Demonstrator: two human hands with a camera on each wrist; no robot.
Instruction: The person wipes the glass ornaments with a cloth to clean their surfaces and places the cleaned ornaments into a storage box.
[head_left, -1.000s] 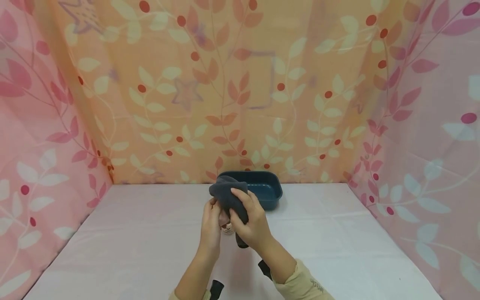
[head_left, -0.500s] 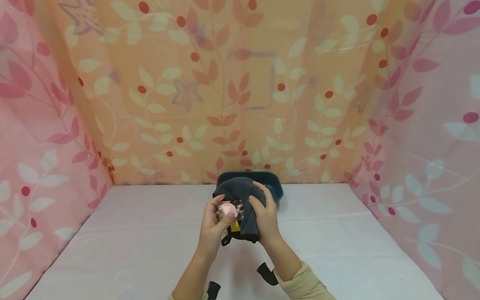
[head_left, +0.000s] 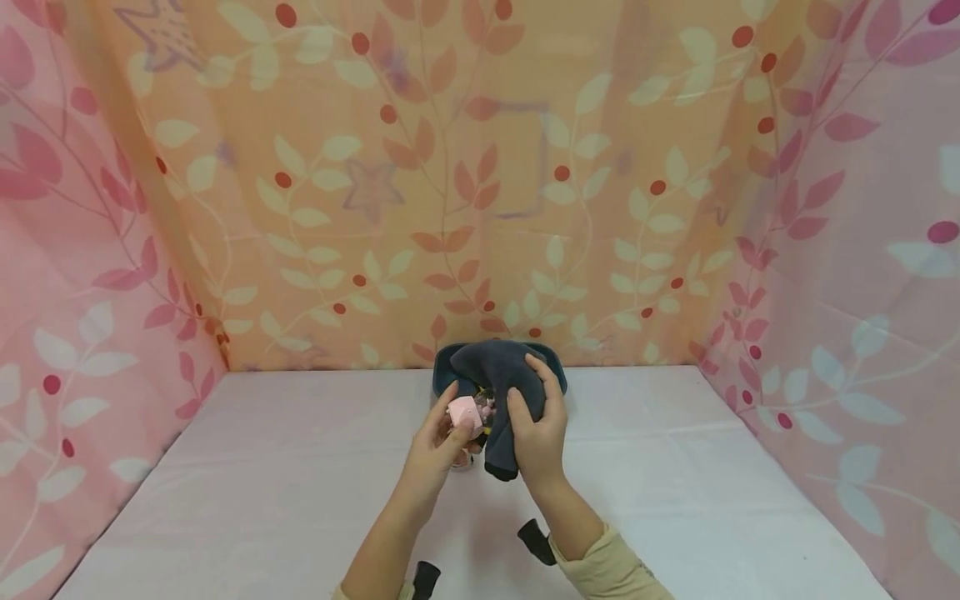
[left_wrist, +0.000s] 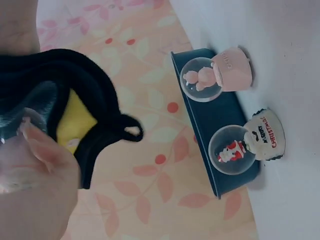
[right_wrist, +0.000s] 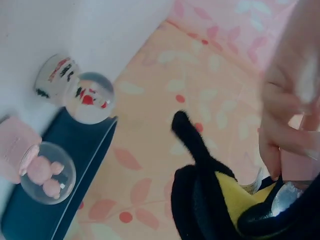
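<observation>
My left hand (head_left: 435, 450) grips the pink base of a snow globe (head_left: 467, 414), thumb on top. Its clear dome points into the folds of a dark grey cloth item with a yellow lining (left_wrist: 75, 120) and a black loop; the item's exact kind is not clear. With curled fingers, my right hand (head_left: 540, 417) holds the grey outer side of that cloth item (head_left: 517, 375). In the right wrist view the dome (right_wrist: 287, 197) lies against the dark edge. Part of the globe is hidden by fingers and cloth.
A dark blue bin (left_wrist: 215, 120) stands by the back wall. In front of it sit a pink snow globe (left_wrist: 232, 70) and a white Christmas snow globe (left_wrist: 265, 135), both upright on the white table (head_left: 300, 483). Floral curtains (head_left: 300, 250) border the sides and back.
The bunched cloth item has been spread and turned, and its grey side now stands higher, over the bin. The held pink globe, mostly hidden at first, has come into view.
</observation>
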